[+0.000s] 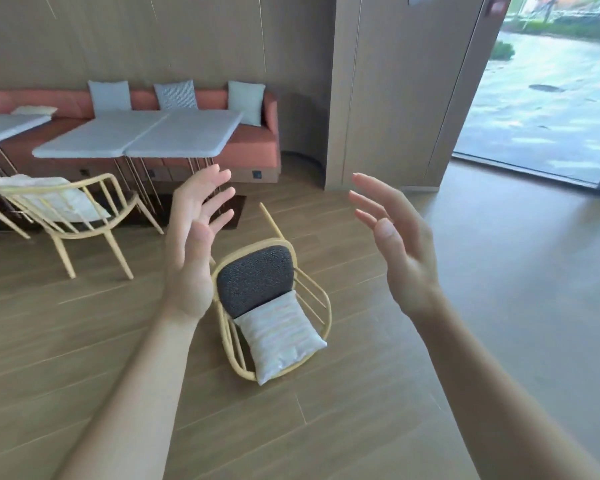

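**Position.** A pale yellow spindle-frame armchair with a dark grey speckled seat pad (253,278) lies tipped over on the wood-plank floor (361,427). It sits between the person's forearms, and one leg points up and away. A white striped pillow (281,336) lies loose against the lower edge of the pad and overhangs the curved rail.

**Hands.** The left hand (191,244) and the right hand (399,244) are both empty. Their fingers are spread wide and the palms face each other. They are raised above the chair and touch nothing.

**Hazards, as judged.**
- The pillow looks unsecured. Righting the chair would probably let it slide off onto the floor.
- The back spindles are thin. Lifting by one of them instead of the bent rail could strain or crack it.
- A one-sided grip would let the frame swing. The raised leg could then catch a forearm, or the feet could scrape the planks.
- A matching upright yellow armchair with a cream cushion (84,209) stands near on the left. Beside it are the thin metal legs of the grey-white stone-topped benches (174,133). A wide swing that way might knock them.

**Markings.** No brand, label or lettering can be read on the chair, the pillow or the coral upholstered banquette (257,147). A small dark plate on the banquette's base is too small to make out.
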The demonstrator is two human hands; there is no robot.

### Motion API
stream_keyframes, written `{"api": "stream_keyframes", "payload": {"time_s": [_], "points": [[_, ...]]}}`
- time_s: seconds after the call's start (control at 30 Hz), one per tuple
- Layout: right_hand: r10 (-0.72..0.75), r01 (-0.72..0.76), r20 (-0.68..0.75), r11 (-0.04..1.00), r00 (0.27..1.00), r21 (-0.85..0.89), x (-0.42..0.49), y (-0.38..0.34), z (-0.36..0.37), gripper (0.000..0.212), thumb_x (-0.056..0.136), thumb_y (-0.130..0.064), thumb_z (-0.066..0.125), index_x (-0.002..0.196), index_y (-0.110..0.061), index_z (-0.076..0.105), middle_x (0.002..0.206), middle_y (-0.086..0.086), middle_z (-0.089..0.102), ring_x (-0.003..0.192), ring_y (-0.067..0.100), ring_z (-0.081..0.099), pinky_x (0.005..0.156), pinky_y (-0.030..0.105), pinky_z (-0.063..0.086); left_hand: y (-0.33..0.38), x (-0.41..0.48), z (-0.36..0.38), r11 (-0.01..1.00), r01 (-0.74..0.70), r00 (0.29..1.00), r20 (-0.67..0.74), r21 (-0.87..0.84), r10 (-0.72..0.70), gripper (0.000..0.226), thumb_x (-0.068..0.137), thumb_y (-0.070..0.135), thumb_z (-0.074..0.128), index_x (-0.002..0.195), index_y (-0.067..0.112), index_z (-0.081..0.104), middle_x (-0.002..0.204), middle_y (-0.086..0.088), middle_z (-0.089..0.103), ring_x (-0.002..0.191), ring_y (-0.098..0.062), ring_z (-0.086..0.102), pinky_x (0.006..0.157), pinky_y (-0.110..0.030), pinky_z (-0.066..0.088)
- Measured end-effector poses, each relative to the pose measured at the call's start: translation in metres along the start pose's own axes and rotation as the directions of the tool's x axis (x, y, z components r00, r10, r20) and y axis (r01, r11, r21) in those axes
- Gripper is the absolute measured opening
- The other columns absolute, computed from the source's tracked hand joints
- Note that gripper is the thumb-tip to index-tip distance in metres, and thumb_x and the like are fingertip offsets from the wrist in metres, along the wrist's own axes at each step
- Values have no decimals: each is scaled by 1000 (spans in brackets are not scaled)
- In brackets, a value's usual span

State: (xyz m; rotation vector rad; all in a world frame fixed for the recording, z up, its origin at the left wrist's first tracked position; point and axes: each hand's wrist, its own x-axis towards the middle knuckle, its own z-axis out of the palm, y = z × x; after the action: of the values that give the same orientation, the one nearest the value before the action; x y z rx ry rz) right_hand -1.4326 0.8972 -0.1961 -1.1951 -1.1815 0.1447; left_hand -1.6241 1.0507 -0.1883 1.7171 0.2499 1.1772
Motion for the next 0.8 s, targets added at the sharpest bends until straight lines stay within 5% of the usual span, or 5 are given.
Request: {"api": "stream_keyframes", "payload": {"time_s": [0.17, 0.4, 0.63, 0.8], "points": [[8, -16, 115, 998, 993, 66, 76, 46, -19, 86, 95, -69, 54, 147, 0, 50, 148, 10, 59, 138, 22, 58, 114, 47, 48, -32, 52, 10, 999, 18, 993, -115, 39, -14, 91, 76, 96, 54, 140, 33, 44, 150, -11, 51, 135, -14, 60, 113, -41, 48], [5, -40, 205, 985, 979, 167, 153, 134, 19, 93, 91, -75, 53, 147, 0, 51, 146, 5, 60, 137, 21, 59, 111, 40, 51, -100, 89, -10, 987, 69, 977, -211, 148, -36, 64, 92, 85, 47, 144, 48, 51, 158, -7, 52, 146, -31, 52, 116, -50, 45], [82, -129, 327, 984, 942, 124, 224, 238, 57, 64, 97, -47, 53, 146, -6, 53, 147, 3, 60, 136, 21, 59, 111, 40, 51, -196, 157, -30, 978, 157, 923, -373, 136, -97, 95, 73, 98, 52, 141, 32, 43, 150, -12, 51, 140, -29, 55, 116, -49, 47], [129, -170, 344, 981, 930, 92, 270, 303, 69, 60, 97, -43, 54, 145, -8, 54, 145, 1, 62, 135, 18, 60, 109, 35, 51, -267, 191, -29, 962, 249, 913, -360, 115, -193, 99, 75, 99, 49, 143, 27, 42, 154, -18, 50, 144, -32, 53, 117, -49, 46]]}}
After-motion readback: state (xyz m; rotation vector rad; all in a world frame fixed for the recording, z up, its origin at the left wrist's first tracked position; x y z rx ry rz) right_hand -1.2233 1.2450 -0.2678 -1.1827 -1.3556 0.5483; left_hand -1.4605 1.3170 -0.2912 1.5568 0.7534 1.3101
